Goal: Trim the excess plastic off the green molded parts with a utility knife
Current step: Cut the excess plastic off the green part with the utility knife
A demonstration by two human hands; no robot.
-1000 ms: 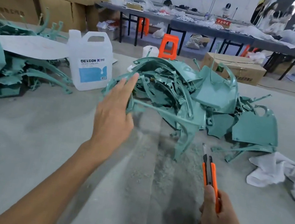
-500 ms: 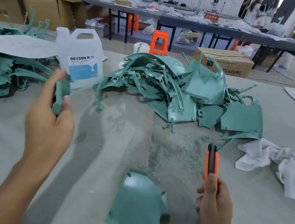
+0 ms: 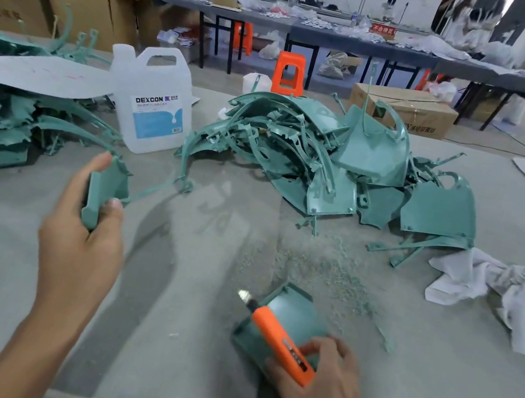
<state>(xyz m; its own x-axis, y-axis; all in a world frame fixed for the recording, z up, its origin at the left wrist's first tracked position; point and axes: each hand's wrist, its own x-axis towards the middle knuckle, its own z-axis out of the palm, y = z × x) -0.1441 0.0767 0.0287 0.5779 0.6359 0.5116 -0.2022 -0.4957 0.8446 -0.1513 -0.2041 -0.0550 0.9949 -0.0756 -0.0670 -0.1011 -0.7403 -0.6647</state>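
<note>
Tabletop (image 3: 190,291) shows open grey surface between the hands. Left hand (image 3: 79,248) grips a green scrap (image 3: 103,189) at 9 o'clock; right hand (image 3: 322,393) clasps the utility knife (image 3: 279,340) atop a green molded part (image 3: 297,312) at 5 o'clock.

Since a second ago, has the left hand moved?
Yes. The left hand, gripping a green part, drew back leftward, from right of the white jug to in front of it.

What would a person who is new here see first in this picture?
First, the big heap of green molded parts in the middle of the grey table. Next, the orange utility knife, blade out, gripped in the right hand at the front, over a green panel. The left hand holds a smaller green piece on the left.
</note>
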